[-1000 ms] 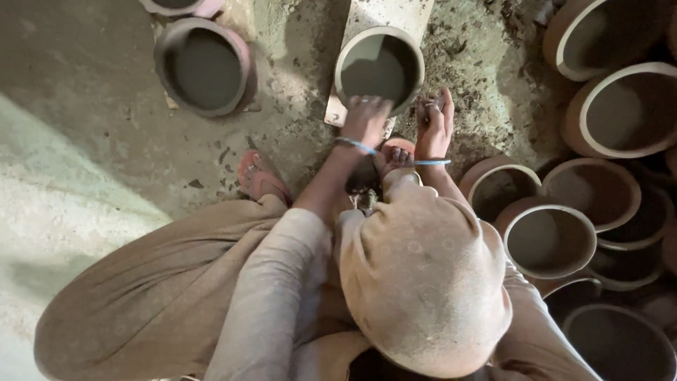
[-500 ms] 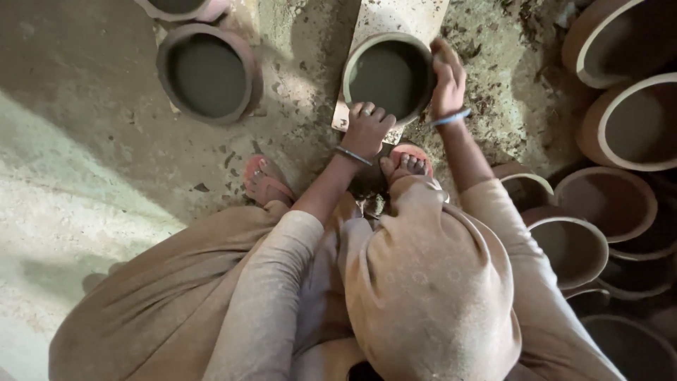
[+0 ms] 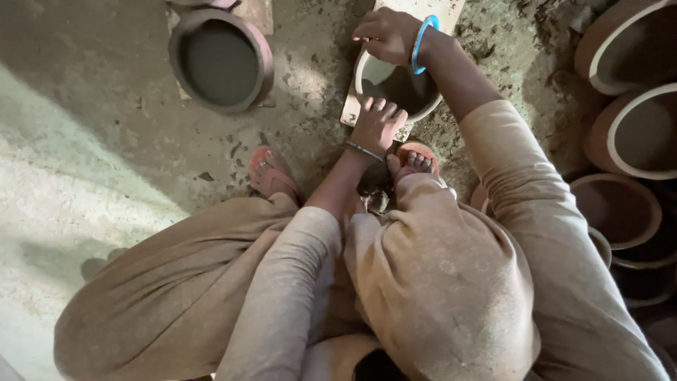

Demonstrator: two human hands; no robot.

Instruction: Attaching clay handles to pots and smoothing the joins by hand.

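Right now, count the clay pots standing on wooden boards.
2. One pot sits on a board under both hands, left hand and right hand on its rim. Another pot stands upper left. More may be hidden.
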